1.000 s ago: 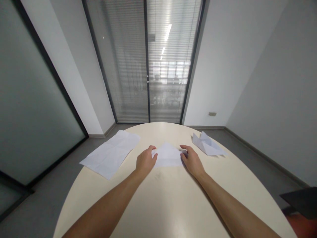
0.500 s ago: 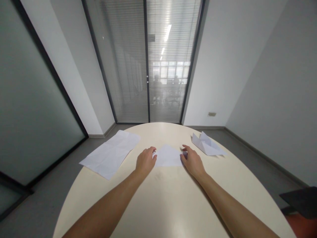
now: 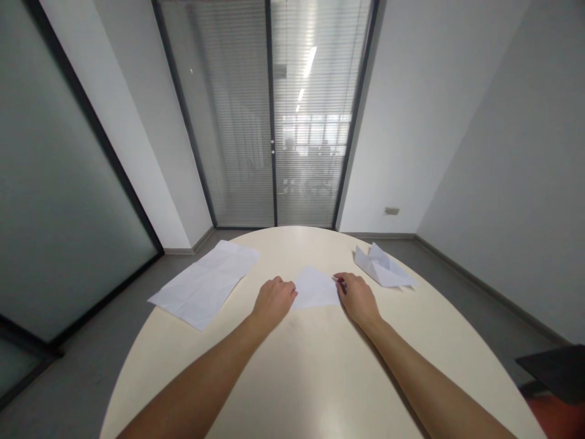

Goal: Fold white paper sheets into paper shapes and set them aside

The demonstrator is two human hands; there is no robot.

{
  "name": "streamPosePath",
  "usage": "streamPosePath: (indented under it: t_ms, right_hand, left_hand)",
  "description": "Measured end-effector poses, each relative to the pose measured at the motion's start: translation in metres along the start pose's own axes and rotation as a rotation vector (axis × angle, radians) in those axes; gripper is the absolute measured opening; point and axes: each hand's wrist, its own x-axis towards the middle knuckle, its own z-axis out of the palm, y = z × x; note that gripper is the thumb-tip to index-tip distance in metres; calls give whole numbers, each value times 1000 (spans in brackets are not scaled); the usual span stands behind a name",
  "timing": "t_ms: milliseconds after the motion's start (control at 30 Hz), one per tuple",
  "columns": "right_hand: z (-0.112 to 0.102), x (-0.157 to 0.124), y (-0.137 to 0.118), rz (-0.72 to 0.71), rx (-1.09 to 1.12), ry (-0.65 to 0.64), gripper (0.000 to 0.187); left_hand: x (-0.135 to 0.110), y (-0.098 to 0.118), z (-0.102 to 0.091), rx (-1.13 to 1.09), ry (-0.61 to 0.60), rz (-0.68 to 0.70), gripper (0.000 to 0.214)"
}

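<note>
A folded sheet of white paper [image 3: 315, 289], roughly house-shaped with a peak at its far side, lies on the table between my hands. At its left edge my left hand [image 3: 275, 300] is closed, the fingers curled and pinching the paper's side. My right hand [image 3: 359, 299] is on the opposite side, with thumb and fingertips closed at the right corner. Both forearms come in from the near edge, and the hands partly hide the paper's sides.
A creased, unfolded white sheet [image 3: 205, 283] lies at the table's left. Toward the back right stands a folded paper boat [image 3: 382, 267]. The round cream table [image 3: 297, 378] faces a glass partition with blinds [image 3: 306, 171]. Part of a chair [image 3: 555, 372] shows at lower right.
My left hand has moved slightly right and its fingers have closed on the paper's edge. The right hand's fingers have curled in at the right corner. The paper has turned slightly.
</note>
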Motion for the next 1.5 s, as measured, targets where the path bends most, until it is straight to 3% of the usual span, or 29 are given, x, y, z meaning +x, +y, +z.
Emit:
streamPosePath:
  t_ms: [500, 667, 867, 1133, 1500]
  right_hand:
    - [-5, -4, -2, -29, 18, 15, 22]
    - [-9, -5, -10, -56, -4, 0, 23]
    - [-12, -8, -20, -119, 0, -27, 31]
    - [-5, -10, -18, -220, 9, -82, 60]
    - [-9, -9, -12, -237, 16, -152, 39]
  left_hand:
    - [-7, 4, -2, -78, 31, 130, 44]
    - [-6, 5, 0, -24, 27, 131, 39]
    - [-6, 3, 2, -69, 34, 101, 35]
    - [-3, -1, 3, -105, 77, 127, 33]
    - [-5, -2, 1, -13, 71, 92, 38]
